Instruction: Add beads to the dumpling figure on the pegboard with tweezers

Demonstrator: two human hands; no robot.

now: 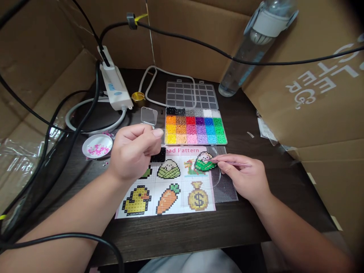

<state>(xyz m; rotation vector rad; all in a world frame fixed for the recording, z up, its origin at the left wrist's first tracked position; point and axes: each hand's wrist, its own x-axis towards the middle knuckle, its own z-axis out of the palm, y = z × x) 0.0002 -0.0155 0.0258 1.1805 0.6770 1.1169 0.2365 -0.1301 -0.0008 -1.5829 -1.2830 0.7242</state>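
My left hand is closed in a pinch above the bead pattern sheet, holding a small clear plastic container between thumb and fingers. My right hand is closed on thin metal tweezers, whose tip points left at a green and white bead figure resting on a clear pegboard. A small pile of black beads lies just under my left hand. The bead box, with many colored compartments, sits open behind the sheet.
A white dish of pink beads sits at the left. A power strip and cables lie at the back left, with a gold lid and a clear square lid. A water bottle leans on cardboard walls.
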